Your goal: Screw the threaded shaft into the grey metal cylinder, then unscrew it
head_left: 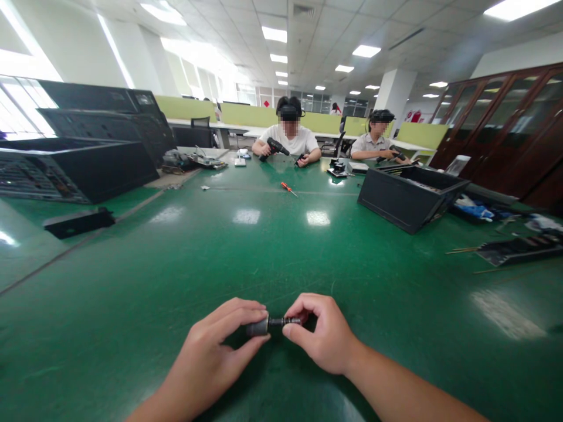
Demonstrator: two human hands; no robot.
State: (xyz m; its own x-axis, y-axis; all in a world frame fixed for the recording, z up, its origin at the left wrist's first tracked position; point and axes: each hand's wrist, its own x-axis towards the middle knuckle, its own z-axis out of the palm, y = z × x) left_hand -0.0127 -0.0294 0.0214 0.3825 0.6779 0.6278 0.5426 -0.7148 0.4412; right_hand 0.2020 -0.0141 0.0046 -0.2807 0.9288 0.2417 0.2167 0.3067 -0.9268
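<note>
Close in front of me, a dark grey cylindrical part with a thin metal shaft lies horizontally between my hands, low over the green table. My left hand has its thumb and fingers closed round the thick cylinder on the left. On the other side, my right hand pinches the thin shaft's end between thumb and fingers. Part of the cylinder is covered by the left fingers. I cannot tell exactly what kind of part this is, or whether it touches the table.
An orange-handled screwdriver lies farther back on the green table. Black computer cases stand at left and right. Across the table, one person holds a power drill; another person sits at right. Loose parts lie far right.
</note>
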